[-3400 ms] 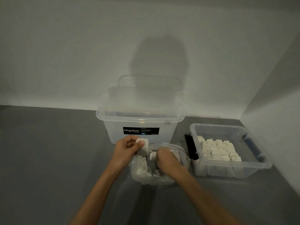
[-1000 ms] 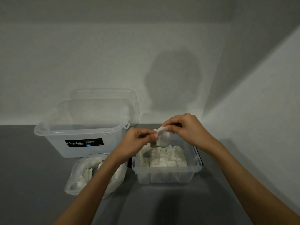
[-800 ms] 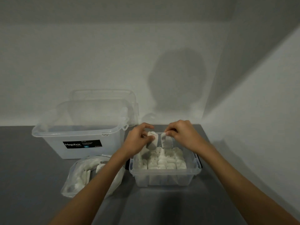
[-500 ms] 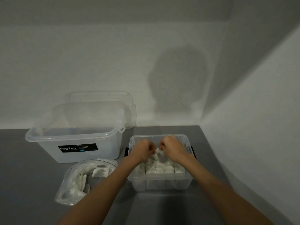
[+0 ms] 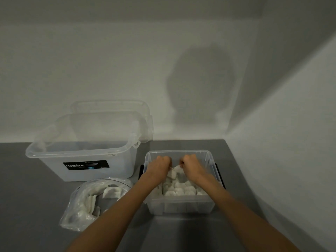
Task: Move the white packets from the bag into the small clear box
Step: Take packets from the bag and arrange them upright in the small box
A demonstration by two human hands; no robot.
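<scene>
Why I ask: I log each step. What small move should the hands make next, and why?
Probably release and withdraw: the left hand and right hand are low inside the small clear box, each grip apparently curled on a white packet above the packed rows, and the bag holds more.

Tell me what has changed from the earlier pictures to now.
Both hands lifted white packets out of the bag, carried them to the right and lowered them into the small clear box. The left hand and right hand are now down inside it, fingers curled on the white packets. The bag and the large box stayed put.
</scene>
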